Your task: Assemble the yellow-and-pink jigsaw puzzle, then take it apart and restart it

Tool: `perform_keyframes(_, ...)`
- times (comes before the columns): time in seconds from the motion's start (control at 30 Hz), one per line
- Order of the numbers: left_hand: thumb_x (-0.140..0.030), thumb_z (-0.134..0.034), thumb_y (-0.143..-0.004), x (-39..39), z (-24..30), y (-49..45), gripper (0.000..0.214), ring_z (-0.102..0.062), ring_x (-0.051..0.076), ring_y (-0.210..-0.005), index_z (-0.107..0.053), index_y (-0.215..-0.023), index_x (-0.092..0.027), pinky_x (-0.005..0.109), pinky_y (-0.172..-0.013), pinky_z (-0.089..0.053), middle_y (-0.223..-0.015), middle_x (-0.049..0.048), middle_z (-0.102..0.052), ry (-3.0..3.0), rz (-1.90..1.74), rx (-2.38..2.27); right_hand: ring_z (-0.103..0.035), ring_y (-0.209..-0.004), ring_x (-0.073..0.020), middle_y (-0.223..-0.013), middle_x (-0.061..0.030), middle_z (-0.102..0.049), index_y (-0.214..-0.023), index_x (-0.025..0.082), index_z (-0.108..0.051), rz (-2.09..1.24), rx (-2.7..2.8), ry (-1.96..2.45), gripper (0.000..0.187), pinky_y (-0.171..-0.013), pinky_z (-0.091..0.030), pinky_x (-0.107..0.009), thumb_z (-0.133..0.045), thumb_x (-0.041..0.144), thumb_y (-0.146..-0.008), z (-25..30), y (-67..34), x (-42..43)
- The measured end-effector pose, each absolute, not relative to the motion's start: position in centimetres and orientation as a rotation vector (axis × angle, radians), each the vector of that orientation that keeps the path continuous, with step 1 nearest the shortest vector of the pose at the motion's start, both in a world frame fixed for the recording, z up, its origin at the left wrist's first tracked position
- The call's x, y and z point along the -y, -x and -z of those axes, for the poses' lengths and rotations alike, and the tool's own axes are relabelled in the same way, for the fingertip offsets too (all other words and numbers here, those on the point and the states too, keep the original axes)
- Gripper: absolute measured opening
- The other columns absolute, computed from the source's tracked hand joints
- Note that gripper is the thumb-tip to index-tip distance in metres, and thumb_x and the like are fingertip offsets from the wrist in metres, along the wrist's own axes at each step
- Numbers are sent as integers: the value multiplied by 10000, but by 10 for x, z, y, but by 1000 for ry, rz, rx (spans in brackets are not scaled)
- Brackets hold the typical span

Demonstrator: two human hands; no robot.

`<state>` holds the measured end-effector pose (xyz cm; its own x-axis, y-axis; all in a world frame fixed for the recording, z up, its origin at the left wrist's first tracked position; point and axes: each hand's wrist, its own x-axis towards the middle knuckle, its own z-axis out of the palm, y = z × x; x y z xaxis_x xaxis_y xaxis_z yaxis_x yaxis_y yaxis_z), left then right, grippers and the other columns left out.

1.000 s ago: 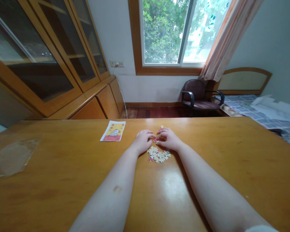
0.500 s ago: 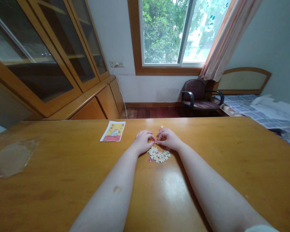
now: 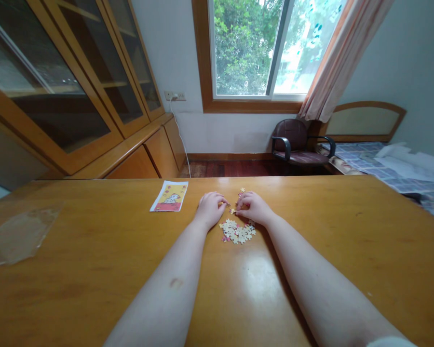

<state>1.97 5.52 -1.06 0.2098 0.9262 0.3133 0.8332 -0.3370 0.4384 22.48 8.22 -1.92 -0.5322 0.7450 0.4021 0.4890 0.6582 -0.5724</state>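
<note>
A small heap of jigsaw pieces (image 3: 237, 232) lies on the wooden table (image 3: 94, 250), pale with a few pink ones. Just beyond the heap my left hand (image 3: 210, 208) rests knuckles up, its fingers curled and pinched on a small yellowish piece. My right hand (image 3: 253, 206) sits opposite it, fingers curled and pinched at a piece on the table. A narrow gap separates the two hands, and a loose piece (image 3: 233, 211) lies in it. Another few pieces (image 3: 242, 190) lie farther back.
A picture card (image 3: 169, 196) in yellow and red lies left of my hands. A clear plastic bag (image 3: 16, 236) lies flat near the table's left edge. Behind the table stand glass-door cabinets (image 3: 75, 91), a dark armchair (image 3: 296, 142) under the window, and a bed (image 3: 390, 164) at the right.
My hands touched fingertip to fingertip over a piece; now they have drawn slightly apart, the left one shifting left and away. The heap has not moved.
</note>
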Motion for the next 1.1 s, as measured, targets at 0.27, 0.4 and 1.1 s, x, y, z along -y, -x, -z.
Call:
perform_keyframes(0.27, -193, -606, -783, -51, 6, -20, 143, -579, 226, -1047, -737, -786, -252, 393, -995, -414, -1017, 22, -704, -2299, -813, -1741, -617, -887, -195, -826, 0, -706, -644, 233, -688, -497, 2274, 950, 111, -927, -415, -368, -789, 186, -650, 18, -226, -80)
perform_keyframes(0.4, -198, -622, -765, -51, 9, -20, 148, -569, 230, -1057, -754, -761, -265, 400, -1005, -402, -1045, 23, -693, -2376, -752, -1655, -617, -883, -192, -834, 1, -709, -658, 236, -690, -461, 2293, 932, 98, -914, -420, -358, -738, 150, -662, 18, -225, -79)
perform_keyframes(1.1, -170, -563, -793, -50, 9, -23, 244, -516, 244, -1171, -774, -822, -290, 422, -1064, -368, -1152, 25, -663, -2398, -676, -1555, -592, -907, -208, -849, -15, -716, -605, 251, -726, -381, 2250, 1097, 270, -909, -430, -379, -555, 58, -686, 16, -229, -81)
